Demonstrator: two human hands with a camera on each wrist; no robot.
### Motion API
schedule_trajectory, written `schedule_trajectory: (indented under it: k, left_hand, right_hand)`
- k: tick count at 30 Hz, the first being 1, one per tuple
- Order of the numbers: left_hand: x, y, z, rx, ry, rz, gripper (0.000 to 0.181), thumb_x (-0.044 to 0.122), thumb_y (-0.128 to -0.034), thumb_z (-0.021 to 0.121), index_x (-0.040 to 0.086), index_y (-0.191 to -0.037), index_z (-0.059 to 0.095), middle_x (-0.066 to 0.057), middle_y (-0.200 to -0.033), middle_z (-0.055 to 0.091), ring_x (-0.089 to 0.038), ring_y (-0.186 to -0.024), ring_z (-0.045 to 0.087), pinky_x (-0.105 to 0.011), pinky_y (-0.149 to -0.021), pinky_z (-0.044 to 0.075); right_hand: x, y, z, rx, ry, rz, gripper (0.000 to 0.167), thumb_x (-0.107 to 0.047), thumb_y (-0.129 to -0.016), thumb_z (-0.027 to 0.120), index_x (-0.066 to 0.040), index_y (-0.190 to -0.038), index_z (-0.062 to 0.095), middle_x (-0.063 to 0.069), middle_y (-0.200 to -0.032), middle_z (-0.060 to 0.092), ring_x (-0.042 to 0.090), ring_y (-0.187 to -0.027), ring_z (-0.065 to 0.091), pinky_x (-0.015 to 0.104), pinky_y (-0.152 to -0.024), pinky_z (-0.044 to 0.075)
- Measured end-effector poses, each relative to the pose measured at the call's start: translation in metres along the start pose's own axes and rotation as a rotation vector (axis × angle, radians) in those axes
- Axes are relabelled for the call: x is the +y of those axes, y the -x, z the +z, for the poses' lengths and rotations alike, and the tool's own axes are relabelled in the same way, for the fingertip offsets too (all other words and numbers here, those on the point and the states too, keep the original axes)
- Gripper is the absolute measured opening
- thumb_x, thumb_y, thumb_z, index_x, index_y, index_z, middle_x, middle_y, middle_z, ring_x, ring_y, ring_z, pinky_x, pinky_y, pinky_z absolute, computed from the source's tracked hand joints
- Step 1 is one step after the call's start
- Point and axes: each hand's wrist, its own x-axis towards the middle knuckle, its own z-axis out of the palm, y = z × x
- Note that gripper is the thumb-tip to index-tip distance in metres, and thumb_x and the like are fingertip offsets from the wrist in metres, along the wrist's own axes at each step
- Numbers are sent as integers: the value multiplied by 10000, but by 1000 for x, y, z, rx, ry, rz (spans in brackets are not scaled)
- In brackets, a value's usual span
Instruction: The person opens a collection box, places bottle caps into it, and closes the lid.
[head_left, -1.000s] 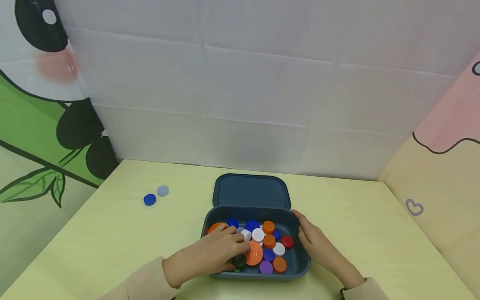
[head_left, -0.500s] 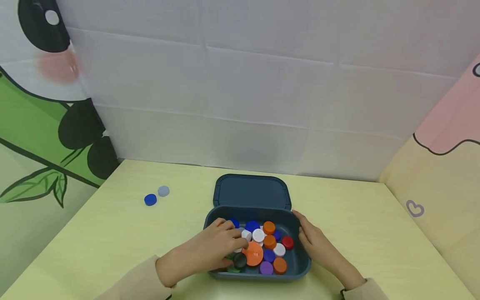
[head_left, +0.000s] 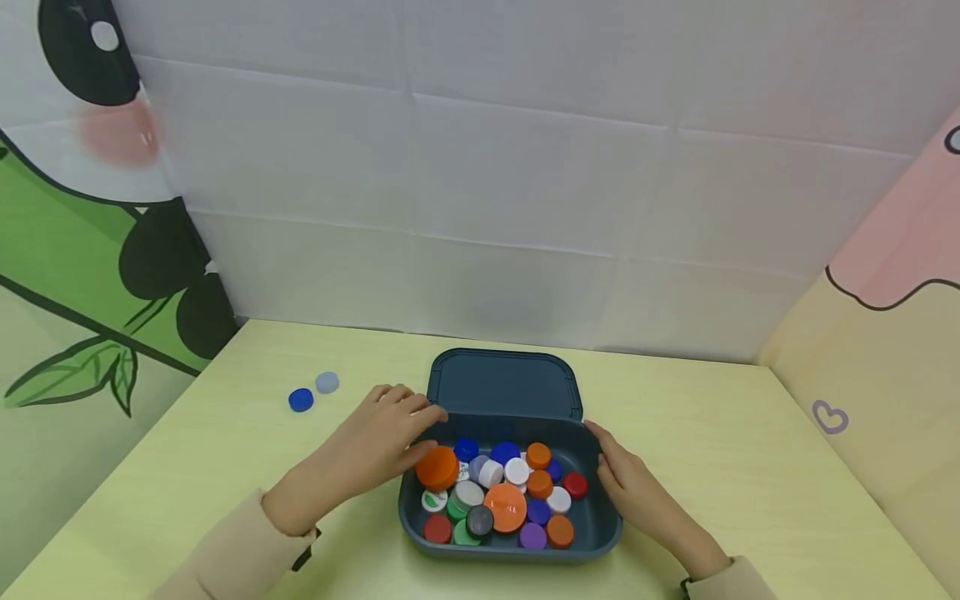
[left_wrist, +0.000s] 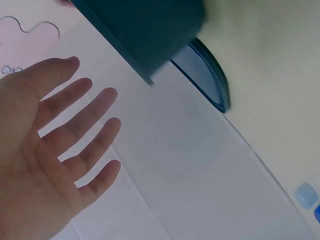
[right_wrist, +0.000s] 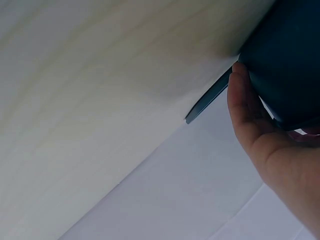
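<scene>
A dark blue-grey plastic box [head_left: 510, 557] stands on the table, holding several bottle caps in orange, white, blue, green, red, purple and dark grey. My left hand [head_left: 382, 437] hovers at its back left corner, thumb near a large orange cap [head_left: 437, 468]. In the left wrist view the left hand [left_wrist: 60, 130] has its fingers spread and relaxed, holding nothing, apart from the box wall [left_wrist: 150, 35]. On the right side, my right hand [head_left: 637, 492] grips the box's wall, fingers [right_wrist: 245, 107] along the outside and thumb over the rim. Part of that thumb is hidden in the right wrist view.
The box's lid [head_left: 504, 382] leans back behind the box. Two loose caps, one blue [head_left: 301, 400] and one pale blue [head_left: 327, 382], lie on the table [head_left: 360, 358] to the left. A white sheet [head_left: 480, 183] rises behind the table, with printed cloths at both sides.
My left hand has lifted out of the caps and moved back and left to the box's corner, uncovering caps at the left end. The right hand has stayed in place.
</scene>
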Motion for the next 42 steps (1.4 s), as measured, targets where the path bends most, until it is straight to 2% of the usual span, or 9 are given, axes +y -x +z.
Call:
schedule_trajectory:
  k: [4, 9, 16, 23, 27, 33, 42]
  left_hand:
    - [-22, 5, 4, 50, -34, -58, 297, 285, -762, 726, 181, -1025, 635, 6, -919, 650, -222, -891, 564, -417, -816, 456]
    - [-51, 13, 8, 79, -66, -122, 293, 238, -762, 729, 144, -1023, 632, -27, -907, 655, -272, -872, 570, -450, -781, 454]
    - [-88, 31, 19, 57, -148, -218, 310, 210, -753, 731, 116, -1027, 619, -62, -864, 642, -314, -817, 577, -509, -723, 464]
    - [-116, 53, 28, -10, -138, -326, 335, 185, -734, 740, 84, -1025, 610, -102, -839, 625, -329, -747, 554, -504, -647, 440]
    - [-129, 63, 33, -33, -154, -369, 343, 170, -716, 744, 59, -1007, 601, -121, -799, 591, -333, -695, 521, -482, -588, 412]
    - [-141, 71, 39, -110, -133, -435, 355, 184, -727, 741, 37, -1013, 590, -160, -823, 575, -372, -729, 520, -495, -591, 397]
    - [-148, 74, 46, -168, -111, -455, 385, 197, -742, 733, 38, -1054, 573, -171, -870, 589, -371, -742, 527, -501, -594, 406]
  right_hand:
    - [-1, 0, -1, -15, -3, 9, 475, -3, -925, 378, -22, -1394, 305, 177, -1323, 490, 284, -1153, 518, 479, -959, 417]
    - [-2, 0, -1, -15, 2, -8, 470, 1, -926, 383, -19, -1390, 311, 184, -1324, 486, 271, -1133, 524, 480, -955, 420]
    - [-4, 1, -2, -6, 4, -27, 464, 11, -921, 391, -16, -1381, 328, 187, -1314, 493, 252, -1104, 532, 478, -946, 429]
    - [-4, 1, -2, -14, 5, -22, 465, 7, -925, 387, -22, -1385, 322, 176, -1306, 496, 209, -1002, 520, 453, -922, 452]
    - [-3, 0, -2, -16, 8, -18, 465, 8, -926, 386, -24, -1385, 321, 176, -1308, 496, 216, -1009, 524, 454, -922, 454]
    - [-3, 0, -2, -20, 1, -3, 465, 5, -927, 384, -27, -1386, 320, 181, -1317, 489, 226, -1045, 528, 473, -948, 431]
    - [-1, -1, -1, -15, 7, -1, 469, 3, -925, 389, -31, -1388, 322, 178, -1310, 494, 213, -1015, 526, 467, -944, 437]
